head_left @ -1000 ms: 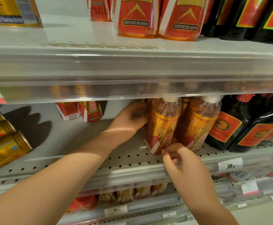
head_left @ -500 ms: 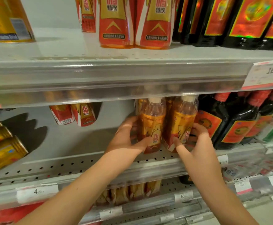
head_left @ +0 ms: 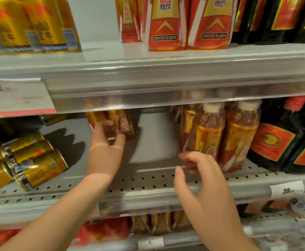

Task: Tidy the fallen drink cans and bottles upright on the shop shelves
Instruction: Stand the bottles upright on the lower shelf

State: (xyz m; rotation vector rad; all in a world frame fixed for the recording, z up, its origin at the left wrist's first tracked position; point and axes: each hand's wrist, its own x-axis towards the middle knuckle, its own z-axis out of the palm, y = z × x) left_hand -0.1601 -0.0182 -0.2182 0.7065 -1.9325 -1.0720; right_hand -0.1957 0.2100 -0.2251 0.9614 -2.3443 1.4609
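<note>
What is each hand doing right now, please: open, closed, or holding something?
Left hand: fingers curled round the tilted bottle at the back.
Right hand: loosely curled, holding nothing.

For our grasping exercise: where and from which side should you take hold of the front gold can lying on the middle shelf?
Probably round the middle of its body, coming from the front: the front gold can lies on its side, its curved wall facing out, with other cans stacked behind it.

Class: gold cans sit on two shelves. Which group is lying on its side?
The stacked gold cans left on the middle shelf lie sideways; the top-shelf cans stand upright.
</note>
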